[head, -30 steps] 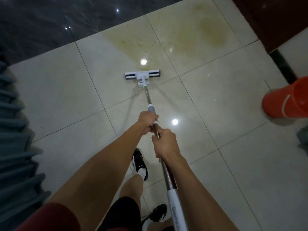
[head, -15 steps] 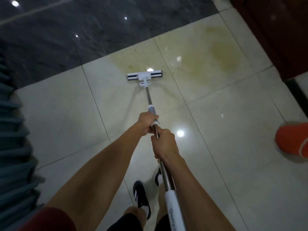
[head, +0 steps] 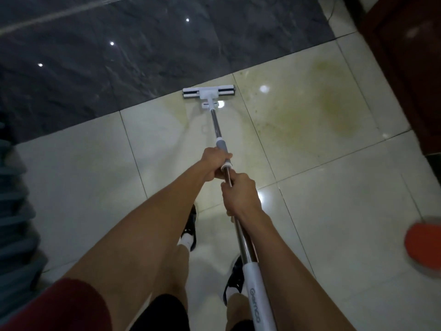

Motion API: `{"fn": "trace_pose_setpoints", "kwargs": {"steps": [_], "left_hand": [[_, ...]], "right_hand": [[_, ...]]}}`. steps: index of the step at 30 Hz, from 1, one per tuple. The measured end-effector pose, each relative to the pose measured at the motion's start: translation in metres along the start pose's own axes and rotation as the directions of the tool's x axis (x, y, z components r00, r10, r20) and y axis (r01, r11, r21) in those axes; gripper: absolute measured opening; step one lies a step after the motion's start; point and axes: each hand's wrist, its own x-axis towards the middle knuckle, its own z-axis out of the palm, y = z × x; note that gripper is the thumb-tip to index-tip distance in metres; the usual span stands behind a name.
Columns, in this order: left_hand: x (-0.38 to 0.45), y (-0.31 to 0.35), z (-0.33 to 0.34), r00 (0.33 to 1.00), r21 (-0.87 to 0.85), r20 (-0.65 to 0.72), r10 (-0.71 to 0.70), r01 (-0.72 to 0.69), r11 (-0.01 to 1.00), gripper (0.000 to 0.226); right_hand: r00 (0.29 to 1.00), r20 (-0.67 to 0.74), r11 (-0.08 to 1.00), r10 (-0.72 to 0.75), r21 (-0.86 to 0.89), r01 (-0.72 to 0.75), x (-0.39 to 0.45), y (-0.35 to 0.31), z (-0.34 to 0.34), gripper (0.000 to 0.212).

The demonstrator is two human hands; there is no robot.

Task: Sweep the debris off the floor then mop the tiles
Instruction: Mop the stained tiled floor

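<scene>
I hold a mop with a steel handle point(head: 217, 126). Its white flat head point(head: 208, 92) lies on the cream floor tiles point(head: 81, 168), right at the border with the dark marble strip point(head: 119, 56). My left hand point(head: 214, 164) grips the handle further down, by the grey collar. My right hand point(head: 239, 194) grips it just behind, closer to my body. A yellowish stain point(head: 334, 103) spreads over the tile to the right of the mop head. A paler wet streak runs under the handle.
An orange bucket point(head: 423, 247) sits at the right edge. Dark red wooden furniture point(head: 405, 68) fills the upper right corner. Grey ribbed fabric point(head: 14, 223) lines the left edge. My two feet in black shoes point(head: 191, 225) stand below the hands.
The mop head has slid forward across the stained tile to the edge of the dark marble. I have stepped forward, and the orange bucket has dropped toward the lower right of the view.
</scene>
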Motion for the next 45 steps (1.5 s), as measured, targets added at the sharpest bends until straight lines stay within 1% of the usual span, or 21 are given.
{"fn": "trace_pose_setpoints", "kwargs": {"steps": [6, 12, 14, 16, 17, 18, 19, 20, 21, 22, 23, 24, 25, 27, 29, 33, 38, 40, 42, 43, 45], "left_hand": [[0.056, 0.068, -0.039, 0.999, 0.046, 0.034, -0.005, 0.003, 0.999, 0.026], [0.08, 0.098, -0.07, 0.998, 0.068, 0.053, -0.014, 0.01, 0.998, 0.029], [0.077, 0.096, -0.073, 0.997, 0.081, 0.066, -0.04, 0.035, 0.996, 0.03], [0.07, 0.088, -0.072, 0.994, 0.124, 0.083, -0.066, 0.056, 0.991, 0.032], [0.067, 0.083, -0.072, 0.993, 0.144, 0.089, -0.076, 0.063, 0.988, 0.033], [0.065, 0.078, -0.072, 0.992, 0.166, 0.094, -0.081, 0.065, 0.984, 0.035], [0.063, 0.071, -0.072, 0.993, 0.183, 0.092, -0.08, 0.062, 0.981, 0.037], [0.061, 0.065, -0.073, 0.994, 0.188, 0.081, -0.073, 0.057, 0.981, 0.039], [0.058, 0.059, -0.073, 0.996, 0.183, 0.063, -0.062, 0.05, 0.982, 0.042], [0.056, 0.053, -0.073, 0.998, 0.177, 0.045, -0.048, 0.039, 0.983, 0.045], [0.054, 0.047, -0.072, 0.999, 0.177, 0.036, -0.034, 0.028, 0.984, 0.048], [0.052, 0.042, -0.07, 0.999, 0.18, 0.037, -0.024, 0.017, 0.983, 0.049], [0.049, 0.037, -0.068, 0.999, 0.183, 0.042, -0.014, 0.006, 0.983, 0.048], [0.042, 0.032, -0.061, 0.999, 0.183, 0.031, 0.006, -0.012, 0.983, 0.047], [0.034, 0.031, -0.053, 1.0, 0.168, -0.011, 0.029, -0.027, 0.985, 0.044], [0.02, 0.024, -0.041, 0.999, 0.049, -0.044, 0.021, -0.019, 0.999, 0.036], [0.002, 0.012, -0.033, 1.0, -0.112, -0.007, -0.006, 0.005, 0.994, 0.028], [-0.005, 0.007, -0.034, 0.999, -0.173, 0.037, -0.022, 0.028, 0.984, 0.026], [-0.011, 0.007, -0.035, 0.994, -0.166, 0.105, -0.043, 0.06, 0.984, 0.027], [-0.014, 0.009, -0.034, 0.99, -0.15, 0.131, -0.05, 0.07, 0.986, 0.032], [-0.02, 0.017, -0.031, 0.99, -0.137, 0.126, -0.061, 0.078, 0.987, 0.048]], "right_hand": [[0.998, -0.031, 0.998, 0.046, -0.038, -0.047, 0.069, -0.064, 0.012, 0.025], [0.996, -0.059, 0.998, 0.062, -0.005, -0.062, 0.097, -0.099, 0.031, 0.028], [0.996, -0.069, 0.998, 0.054, 0.029, -0.052, 0.089, -0.097, 0.035, 0.035], [0.996, -0.07, 0.987, 0.055, 0.157, -0.044, 0.073, -0.09, 0.037, 0.039], [0.994, -0.053, 0.959, 0.097, 0.271, -0.079, 0.063, -0.085, 0.037, 0.038], [0.985, 0.001, 0.902, 0.171, 0.403, -0.157, 0.055, -0.08, 0.037, 0.037], [0.963, 0.11, 0.805, 0.246, 0.531, -0.266, 0.047, -0.074, 0.035, 0.034], [0.918, 0.27, 0.67, 0.289, 0.629, -0.396, 0.04, -0.068, 0.033, 0.032], [0.85, 0.445, 0.53, 0.282, 0.666, -0.525, 0.031, -0.063, 0.032, 0.031], [0.775, 0.587, 0.428, 0.234, 0.654, -0.624, 0.023, -0.057, 0.032, 0.029], [0.724, 0.667, 0.365, 0.175, 0.639, -0.677, 0.016, -0.05, 0.034, 0.027], [0.715, 0.686, 0.335, 0.133, 0.648, -0.684, 0.01, -0.044, 0.037, 0.025], [0.738, 0.664, 0.328, 0.121, 0.675, -0.661, 0.006, -0.039, 0.04, 0.024], [0.819, 0.552, 0.393, 0.154, 0.727, -0.564, 0.001, -0.032, 0.042, 0.019], [0.87, 0.461, 0.477, 0.173, 0.734, -0.484, -0.003, -0.029, 0.04, 0.013], [0.907, 0.382, 0.618, 0.175, 0.675, -0.404, -0.019, -0.023, 0.034, 0.007], [0.945, 0.245, 0.807, 0.216, 0.5, -0.314, -0.04, -0.017, 0.026, 0.012], [0.96, 0.169, 0.88, 0.222, 0.39, -0.272, -0.047, -0.013, 0.024, 0.013], [0.979, 0.063, 0.961, 0.194, 0.187, -0.203, -0.058, -0.01, 0.022, 0.018], [0.987, 0.011, 0.986, 0.161, 0.054, -0.161, -0.064, -0.008, 0.021, 0.019], [0.994, -0.066, 0.979, 0.084, -0.18, -0.094, -0.074, -0.006, 0.019, 0.023]]}}
